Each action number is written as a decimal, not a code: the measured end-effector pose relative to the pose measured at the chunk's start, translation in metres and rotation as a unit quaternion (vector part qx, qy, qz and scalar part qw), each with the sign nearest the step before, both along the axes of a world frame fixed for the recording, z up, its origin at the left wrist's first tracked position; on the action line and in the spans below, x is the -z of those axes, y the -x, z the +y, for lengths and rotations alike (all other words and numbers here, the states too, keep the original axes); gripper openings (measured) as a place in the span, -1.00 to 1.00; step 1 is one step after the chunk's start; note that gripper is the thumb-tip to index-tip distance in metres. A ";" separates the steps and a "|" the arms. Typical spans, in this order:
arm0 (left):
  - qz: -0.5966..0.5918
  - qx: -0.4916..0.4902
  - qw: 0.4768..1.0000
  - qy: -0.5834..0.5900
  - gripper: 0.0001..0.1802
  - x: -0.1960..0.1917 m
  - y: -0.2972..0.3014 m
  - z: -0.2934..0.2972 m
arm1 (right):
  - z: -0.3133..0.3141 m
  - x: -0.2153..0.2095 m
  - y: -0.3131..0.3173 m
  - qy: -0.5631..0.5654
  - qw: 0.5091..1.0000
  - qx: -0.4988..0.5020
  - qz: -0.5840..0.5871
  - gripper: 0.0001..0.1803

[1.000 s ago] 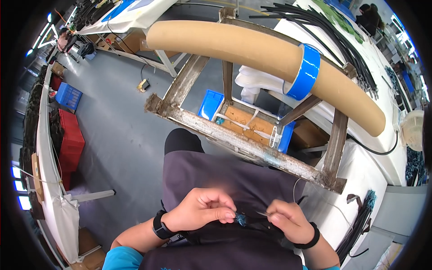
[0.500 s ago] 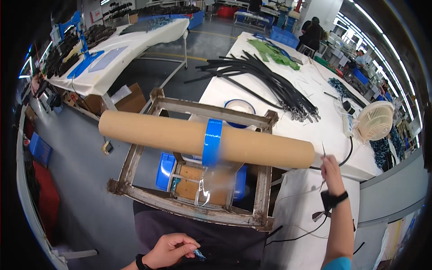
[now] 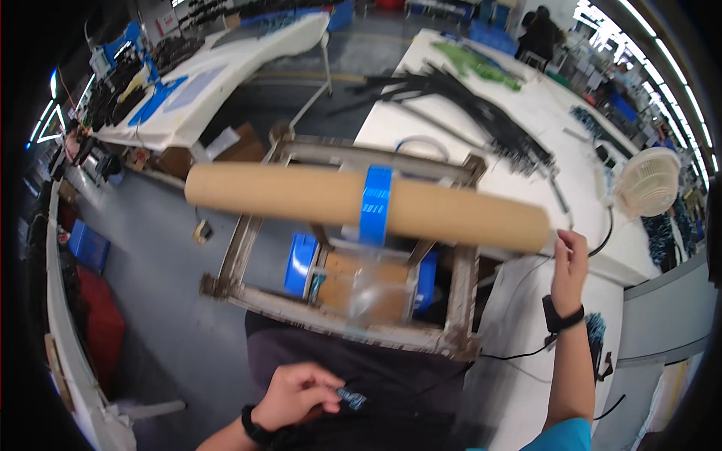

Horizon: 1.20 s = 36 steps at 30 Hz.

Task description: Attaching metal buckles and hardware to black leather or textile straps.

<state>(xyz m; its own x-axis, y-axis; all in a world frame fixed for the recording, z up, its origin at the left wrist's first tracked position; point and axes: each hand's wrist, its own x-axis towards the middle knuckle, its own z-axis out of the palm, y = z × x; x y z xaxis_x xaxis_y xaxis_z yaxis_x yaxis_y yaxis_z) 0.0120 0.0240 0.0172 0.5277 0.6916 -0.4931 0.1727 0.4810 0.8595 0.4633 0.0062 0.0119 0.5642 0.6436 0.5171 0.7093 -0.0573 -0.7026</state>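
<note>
Low in front of me, my left hand [image 3: 301,395] is closed in a pinch on a small dark-and-light-blue patterned piece [image 3: 352,398]. My right hand [image 3: 569,274] is raised beside the right end of a long brown cardboard tube [image 3: 293,192], its fingers partly curled and slightly apart, with nothing visible in them. Just beyond its fingertips a slim dark tool [image 3: 562,197] lies on the white table; its exact kind is blurred. A shiny blue band [image 3: 375,204] circles the tube's middle, and clear film [image 3: 365,289] hangs below it. The tube rests across a worn metal frame [image 3: 338,310].
Black strips [image 3: 481,113] lie bundled on the white table [image 3: 406,105], near green material [image 3: 481,66]. A cream fan [image 3: 648,184] stands at its right. Blue bins [image 3: 301,263] sit beneath the frame. Another white-covered table [image 3: 226,71] is at far left. A person [image 3: 539,34] is at the back.
The slim pointed tool that was in my right hand now lies beyond its fingertips. My left hand still pinches the patterned piece, now farther right in view. The whole view has shifted.
</note>
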 end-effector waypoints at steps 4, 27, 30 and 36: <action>-0.058 0.006 0.998 0.019 -0.89 0.011 -0.012 0.004 | -0.079 -0.007 0.123 0.056 0.982 -0.175 0.029 -0.89; -0.169 -0.030 0.984 -0.044 -0.45 0.039 0.004 -0.003 | -0.287 -0.174 0.107 0.318 0.908 0.075 0.263 -0.85; -0.174 -0.022 0.983 -0.045 -0.48 0.037 -0.009 -0.001 | -0.343 -0.217 0.087 0.404 0.873 0.271 -0.029 -0.84; -0.185 -0.008 0.981 -0.051 -0.52 0.031 -0.031 -0.008 | -0.361 -0.133 0.003 0.309 0.892 0.327 -0.036 -0.82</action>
